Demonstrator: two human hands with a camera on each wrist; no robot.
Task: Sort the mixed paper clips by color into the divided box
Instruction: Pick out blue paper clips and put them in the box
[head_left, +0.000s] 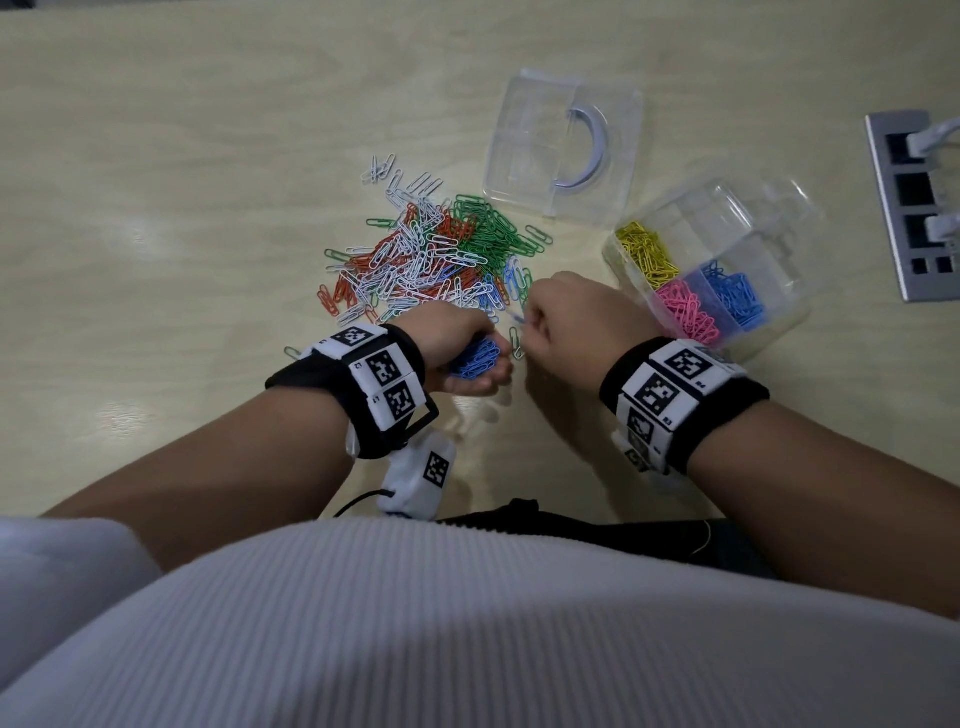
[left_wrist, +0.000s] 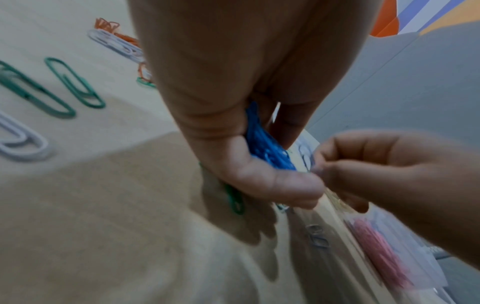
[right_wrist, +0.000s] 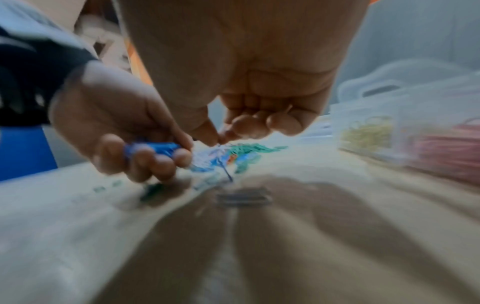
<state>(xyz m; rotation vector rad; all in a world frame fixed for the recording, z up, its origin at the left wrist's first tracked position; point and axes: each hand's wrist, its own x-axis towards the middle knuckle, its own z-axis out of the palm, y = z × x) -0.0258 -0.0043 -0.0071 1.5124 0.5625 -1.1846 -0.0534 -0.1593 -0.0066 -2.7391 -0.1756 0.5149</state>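
Note:
A mixed pile of paper clips (head_left: 431, 254), white, orange, green and blue, lies in the middle of the wooden table. My left hand (head_left: 485, 364) sits just in front of it, fingers curled round a bunch of blue clips (head_left: 475, 358), also seen in the left wrist view (left_wrist: 265, 144). My right hand (head_left: 532, 322) is right beside it, fingertips pinching a single thin clip that looks blue (right_wrist: 226, 172). The clear divided box (head_left: 769, 322) stands to the right, holding yellow clips (head_left: 647, 249), pink clips (head_left: 685, 309) and blue clips (head_left: 737, 296) in separate compartments.
A clear lid with a curved handle (head_left: 561, 150) lies behind the pile. A metal socket panel (head_left: 914, 208) with white plugs is set in the table at the far right. Loose green clips (left_wrist: 72, 82) lie by my left wrist.

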